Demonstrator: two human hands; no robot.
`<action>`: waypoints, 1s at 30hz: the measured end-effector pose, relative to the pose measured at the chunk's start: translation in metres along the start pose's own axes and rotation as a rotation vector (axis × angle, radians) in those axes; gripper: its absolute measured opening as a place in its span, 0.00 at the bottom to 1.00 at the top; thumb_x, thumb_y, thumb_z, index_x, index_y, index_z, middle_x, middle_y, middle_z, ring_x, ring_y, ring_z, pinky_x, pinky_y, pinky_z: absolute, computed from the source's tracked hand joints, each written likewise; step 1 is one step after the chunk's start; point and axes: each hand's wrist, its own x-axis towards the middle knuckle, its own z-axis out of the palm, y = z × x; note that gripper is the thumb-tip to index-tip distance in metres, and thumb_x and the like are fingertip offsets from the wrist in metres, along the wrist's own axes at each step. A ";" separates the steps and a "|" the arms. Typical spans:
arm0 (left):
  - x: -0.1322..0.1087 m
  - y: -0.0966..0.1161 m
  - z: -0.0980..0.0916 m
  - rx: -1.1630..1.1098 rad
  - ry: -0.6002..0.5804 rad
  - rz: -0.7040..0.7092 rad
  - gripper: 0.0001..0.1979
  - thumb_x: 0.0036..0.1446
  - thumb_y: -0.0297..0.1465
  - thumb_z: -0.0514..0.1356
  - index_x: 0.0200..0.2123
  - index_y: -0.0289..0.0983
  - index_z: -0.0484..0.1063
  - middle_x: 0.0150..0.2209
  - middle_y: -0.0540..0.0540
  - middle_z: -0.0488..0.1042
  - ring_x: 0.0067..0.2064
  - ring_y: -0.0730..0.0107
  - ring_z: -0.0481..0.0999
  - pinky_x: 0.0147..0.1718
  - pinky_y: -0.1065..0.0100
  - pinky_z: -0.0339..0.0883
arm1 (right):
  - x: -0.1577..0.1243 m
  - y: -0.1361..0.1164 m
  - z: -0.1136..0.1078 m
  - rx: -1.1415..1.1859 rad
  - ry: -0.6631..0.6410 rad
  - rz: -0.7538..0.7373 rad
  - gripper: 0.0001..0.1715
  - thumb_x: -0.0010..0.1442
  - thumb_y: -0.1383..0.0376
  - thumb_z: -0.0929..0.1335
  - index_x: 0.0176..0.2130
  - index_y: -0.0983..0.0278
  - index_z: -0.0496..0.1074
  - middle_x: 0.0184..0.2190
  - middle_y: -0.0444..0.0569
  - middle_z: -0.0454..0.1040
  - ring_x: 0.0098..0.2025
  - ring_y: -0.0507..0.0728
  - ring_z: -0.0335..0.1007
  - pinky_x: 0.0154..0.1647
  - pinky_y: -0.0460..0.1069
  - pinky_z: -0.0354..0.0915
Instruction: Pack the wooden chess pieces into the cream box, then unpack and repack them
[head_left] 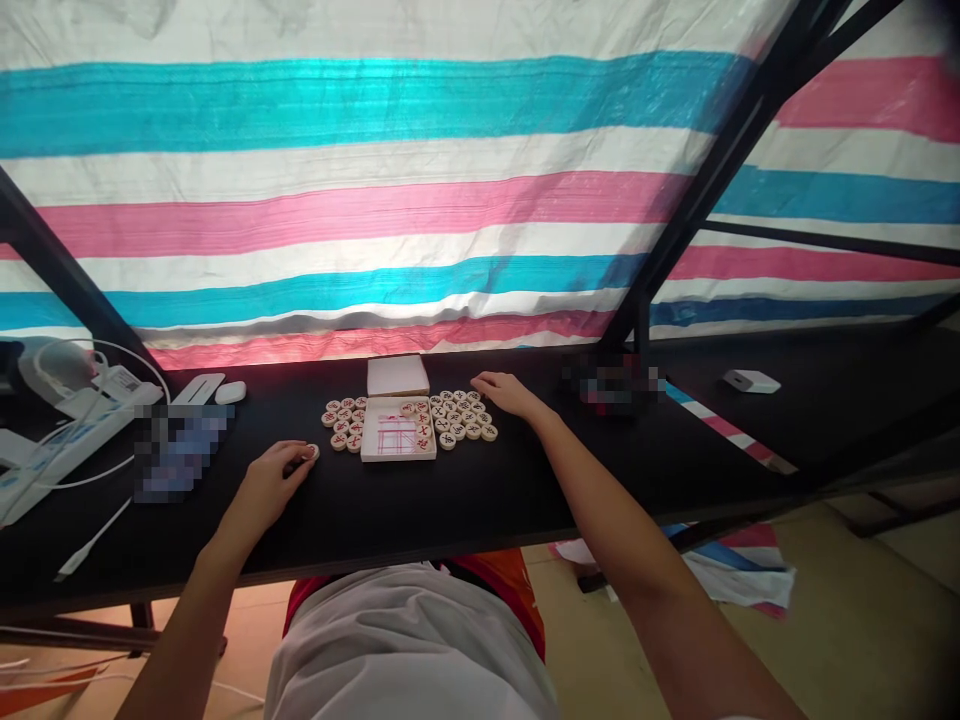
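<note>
While the left hand (262,486) pinches a disc (313,453) at fingertips, right hand (508,392) beside more discs (472,431), grip unclear

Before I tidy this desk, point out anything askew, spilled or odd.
Nothing looks spilled. One round piece, at the left hand, sits apart from the pieces flanking the white box; two pixelated patches look odd, hiding what is there.
</note>
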 end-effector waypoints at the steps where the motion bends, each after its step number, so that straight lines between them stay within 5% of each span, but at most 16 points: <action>1: 0.003 0.002 0.000 0.018 -0.001 0.021 0.23 0.55 0.49 0.51 0.37 0.39 0.76 0.43 0.44 0.75 0.42 0.62 0.76 0.44 0.65 0.69 | 0.000 0.000 0.000 0.002 -0.002 -0.001 0.20 0.62 0.54 0.59 0.38 0.63 0.74 0.33 0.47 0.77 0.36 0.55 0.71 0.39 0.47 0.63; 11: 0.003 0.001 0.001 0.123 -0.129 0.171 0.23 0.60 0.43 0.48 0.52 0.40 0.71 0.55 0.44 0.70 0.55 0.57 0.68 0.55 0.56 0.62 | -0.001 -0.002 -0.001 -0.006 0.002 0.000 0.20 0.62 0.55 0.60 0.38 0.63 0.74 0.33 0.47 0.77 0.37 0.56 0.71 0.39 0.47 0.63; 30: 0.015 0.010 0.003 0.250 -0.158 0.266 0.23 0.60 0.41 0.48 0.55 0.40 0.67 0.55 0.42 0.68 0.53 0.58 0.70 0.52 0.58 0.64 | -0.003 -0.008 -0.004 0.002 0.001 -0.001 0.19 0.63 0.56 0.60 0.37 0.63 0.74 0.32 0.47 0.77 0.35 0.55 0.71 0.39 0.47 0.63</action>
